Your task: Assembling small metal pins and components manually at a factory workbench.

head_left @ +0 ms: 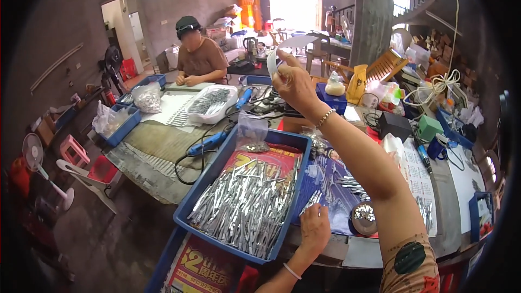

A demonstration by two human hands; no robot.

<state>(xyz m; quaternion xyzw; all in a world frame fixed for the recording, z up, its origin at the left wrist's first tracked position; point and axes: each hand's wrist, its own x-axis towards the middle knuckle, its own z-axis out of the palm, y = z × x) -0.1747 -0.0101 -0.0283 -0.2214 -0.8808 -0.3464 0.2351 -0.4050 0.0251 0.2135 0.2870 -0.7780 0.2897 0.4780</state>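
My right hand is raised over the far part of the table, its fingers pinching a curled, thin white strip. The strip bends in an arc to the right; whether it is paper or plastic I cannot tell. Low at the table's near side is my left hand, fingers bent together beside small silver metal pieces on a blue mat. Its fingertips are partly hidden. Left of it, a blue tray holds many slim silver metal pieces and a clear plastic bag.
A round dish of shiny bits stands right of my left hand. Blue handheld tools with black cables lie beyond the tray. Across the table a person sits near a white tub of metal pieces. Another blue tray is below.
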